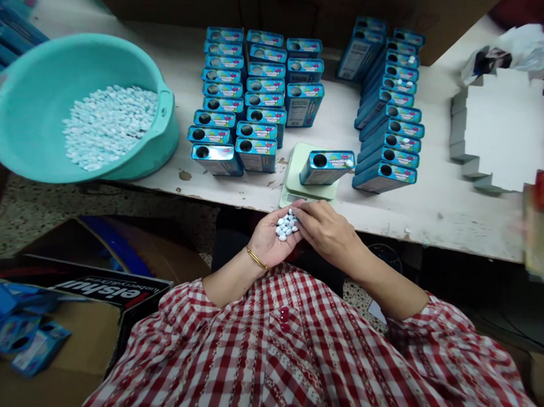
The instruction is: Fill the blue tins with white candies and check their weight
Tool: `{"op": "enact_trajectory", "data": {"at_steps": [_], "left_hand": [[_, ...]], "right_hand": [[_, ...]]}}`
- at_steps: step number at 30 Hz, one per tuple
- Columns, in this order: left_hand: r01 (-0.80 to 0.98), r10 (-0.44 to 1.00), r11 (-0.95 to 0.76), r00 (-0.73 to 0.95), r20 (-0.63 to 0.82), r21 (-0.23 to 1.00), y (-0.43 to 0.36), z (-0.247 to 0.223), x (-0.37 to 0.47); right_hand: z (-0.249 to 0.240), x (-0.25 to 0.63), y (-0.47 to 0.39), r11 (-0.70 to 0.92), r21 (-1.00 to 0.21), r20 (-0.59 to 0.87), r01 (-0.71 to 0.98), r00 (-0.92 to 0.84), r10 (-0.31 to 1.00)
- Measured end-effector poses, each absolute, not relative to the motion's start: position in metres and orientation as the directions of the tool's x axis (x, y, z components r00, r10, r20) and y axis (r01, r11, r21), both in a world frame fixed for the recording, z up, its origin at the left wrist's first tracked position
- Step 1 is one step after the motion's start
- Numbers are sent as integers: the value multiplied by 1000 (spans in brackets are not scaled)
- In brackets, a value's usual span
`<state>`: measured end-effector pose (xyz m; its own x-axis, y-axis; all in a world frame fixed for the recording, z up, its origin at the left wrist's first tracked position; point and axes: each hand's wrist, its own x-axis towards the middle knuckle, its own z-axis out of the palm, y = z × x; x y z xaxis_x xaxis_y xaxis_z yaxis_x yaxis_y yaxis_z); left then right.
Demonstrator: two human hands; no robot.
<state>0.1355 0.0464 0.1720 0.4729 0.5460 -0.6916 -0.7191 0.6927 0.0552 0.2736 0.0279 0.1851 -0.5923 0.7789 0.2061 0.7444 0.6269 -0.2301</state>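
My left hand [271, 237], with a gold bangle at its wrist, is cupped palm up around several small pale candies [286, 226]. Over the palm's right edge, my right hand [326, 228] has its fingers pressed together at the candies; whether a candy is between its fingertips is hidden. Just beyond both hands, a blue box [327, 167] with a round hole in its top stands on a pale green scale [293, 180]. A large turquoise tub [27, 120] at the far left holds a heap of the same pale candies.
Rows of blue boxes [256, 154] stand behind the scale, left of centre. Another row [384, 177] stands to its right. White carton pieces [507, 128] lie at the right of the white table [448, 217]. An open cardboard box [86, 337] with blue boxes is at lower left.
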Motion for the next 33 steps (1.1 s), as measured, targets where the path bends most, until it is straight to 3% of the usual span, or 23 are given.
{"op": "enact_trajectory", "data": {"at_steps": [8, 17, 21, 24, 29, 33], "left_hand": [[-706, 566, 706, 514, -644, 58, 55, 179, 145], [-770, 664, 631, 468, -584, 100, 76, 201, 154], [-779, 685, 614, 450, -573, 122, 82, 211, 153], [-770, 682, 621, 442, -582, 143, 80, 209, 146], [-762, 654, 632, 426, -625, 142, 67, 192, 128], [-766, 624, 631, 406, -668, 125, 57, 179, 119]], "right_hand": [[200, 279, 35, 620, -14, 140, 784, -613, 778], [218, 301, 74, 608, -264, 416, 749, -480, 772], [229, 305, 100, 508, -200, 349, 838, -424, 836], [232, 313, 107, 527, -159, 299, 835, -468, 831], [232, 340, 92, 430, -128, 359, 894, -362, 860], [226, 352, 87, 425, -78, 331, 902, -379, 864]]}}
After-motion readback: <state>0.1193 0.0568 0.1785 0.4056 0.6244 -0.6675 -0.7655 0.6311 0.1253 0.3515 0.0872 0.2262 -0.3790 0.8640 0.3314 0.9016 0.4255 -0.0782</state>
